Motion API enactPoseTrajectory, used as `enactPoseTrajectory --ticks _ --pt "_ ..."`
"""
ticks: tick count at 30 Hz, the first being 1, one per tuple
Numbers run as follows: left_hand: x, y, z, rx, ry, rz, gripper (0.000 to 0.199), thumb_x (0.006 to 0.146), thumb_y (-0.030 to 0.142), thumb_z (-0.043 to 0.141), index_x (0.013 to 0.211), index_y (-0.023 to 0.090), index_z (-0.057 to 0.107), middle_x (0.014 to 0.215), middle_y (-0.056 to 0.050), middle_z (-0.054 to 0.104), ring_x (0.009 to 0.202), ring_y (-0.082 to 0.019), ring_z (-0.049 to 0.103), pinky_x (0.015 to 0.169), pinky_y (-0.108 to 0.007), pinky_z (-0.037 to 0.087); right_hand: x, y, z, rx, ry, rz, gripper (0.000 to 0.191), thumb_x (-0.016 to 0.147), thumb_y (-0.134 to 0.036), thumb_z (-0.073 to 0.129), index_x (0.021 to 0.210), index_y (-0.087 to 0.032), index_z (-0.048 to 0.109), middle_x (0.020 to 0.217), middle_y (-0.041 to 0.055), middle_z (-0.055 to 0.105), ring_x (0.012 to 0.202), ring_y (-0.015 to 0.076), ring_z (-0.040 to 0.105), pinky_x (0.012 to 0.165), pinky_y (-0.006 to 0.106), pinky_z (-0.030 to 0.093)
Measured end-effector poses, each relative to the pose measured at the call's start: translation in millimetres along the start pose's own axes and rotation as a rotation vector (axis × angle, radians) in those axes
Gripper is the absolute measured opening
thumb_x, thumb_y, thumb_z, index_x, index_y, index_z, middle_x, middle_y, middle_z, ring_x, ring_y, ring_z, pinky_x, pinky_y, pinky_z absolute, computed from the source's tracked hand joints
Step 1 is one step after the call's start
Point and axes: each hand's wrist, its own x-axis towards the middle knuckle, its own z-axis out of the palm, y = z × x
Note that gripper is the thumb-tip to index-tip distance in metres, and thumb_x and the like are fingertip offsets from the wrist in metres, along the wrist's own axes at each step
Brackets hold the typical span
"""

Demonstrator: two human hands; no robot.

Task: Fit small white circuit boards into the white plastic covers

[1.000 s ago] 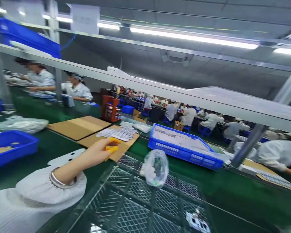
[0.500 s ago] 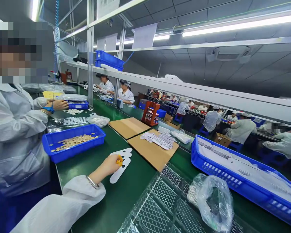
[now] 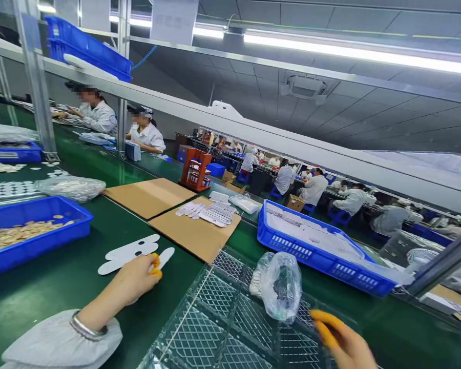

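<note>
My left hand (image 3: pixel 136 279), with yellow finger cots, is closed in a pinch on a long white strip with rounded ends (image 3: pixel 166 255), whose far end sticks out past the fingertips. Two similar white strips (image 3: pixel 117 260) with dark round holes lie flat on the green table just left of it. At the lower right, my right hand (image 3: pixel 346 341) has entered, slightly blurred, its yellow-tipped fingers a little apart and holding nothing I can see. It hovers over the mesh-patterned clear tray (image 3: pixel 230 318), beside an open plastic bag (image 3: pixel 278 287) of small pale pieces.
On the left stands a blue bin (image 3: pixel 72 225) of tan discs. Brown cardboard sheets (image 3: pixel 184 230) lie ahead, with a stack of white strips (image 3: pixel 217 212) on one. A long blue crate (image 3: pixel 322 256) of white parts stands at the right. Co-workers sit in the background.
The view has swung right, and the neighbouring worker has left the frame. My right hand has come in at the lower right. The strip at my left hand has shifted right, away from the other two.
</note>
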Motion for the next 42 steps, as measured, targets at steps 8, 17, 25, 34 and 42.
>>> enactPoseTrajectory --ticks 8,17,25,34,42 --pt "-39.8 145.3 40.3 -0.689 -0.324 0.225 0.021 0.066 0.023 0.051 0.086 0.016 0.055 0.079 -0.001 0.057 0.066 -0.012 0.052 0.059 -0.022 0.039 75.3 -16.3 99.8 -0.2 -0.061 -0.243 0.018 0.04 -0.005 0.064 0.034 -0.019 0.054 0.048 -0.001 0.049 0.053 0.0169 0.05 0.063 0.035 0.042" --pt "-65.7 189.2 117.6 -1.132 -0.6 0.08 0.025 0.079 0.03 0.04 0.099 0.017 0.048 0.079 -0.002 0.055 0.061 -0.008 0.051 0.054 -0.021 0.042 24.5 -27.5 50.3 0.173 -0.117 -0.094 0.029 0.056 -0.041 0.069 0.073 -0.017 0.067 0.067 0.0039 0.067 0.062 0.0207 0.062 0.06 0.032 0.052" --pt "-82.8 182.6 179.1 -1.254 -0.79 0.057 0.025 0.081 0.032 0.039 0.104 0.022 0.041 0.095 -0.006 0.058 0.06 -0.012 0.06 0.054 -0.026 0.047 -25.5 -27.1 51.3 0.398 0.012 0.053 0.042 0.042 -0.047 0.079 0.066 -0.015 0.067 0.065 0.0087 0.068 0.059 0.0239 0.062 0.05 0.031 0.051" --pt "-87.7 183.1 172.2 -1.205 -0.756 0.106 0.023 0.08 0.021 0.035 0.103 0.021 0.039 0.092 -0.003 0.057 0.06 -0.008 0.057 0.054 -0.022 0.045 -29.6 11.3 84.4 0.121 0.277 -0.083 0.035 0.056 -0.051 0.065 0.069 -0.018 0.066 0.065 0.0042 0.065 0.059 0.0177 0.053 0.056 0.027 0.045" --pt "-87.2 184.7 179.0 -1.022 -0.705 0.073 0.02 0.082 0.03 0.03 0.095 0.019 0.041 0.063 0.003 0.053 0.04 -0.006 0.046 0.039 -0.019 0.034 -23.7 13.3 71.7 0.245 0.108 0.019 0.026 0.057 -0.036 0.065 0.075 -0.018 0.057 0.065 0.0006 0.057 0.061 0.0186 0.054 0.054 0.027 0.043"
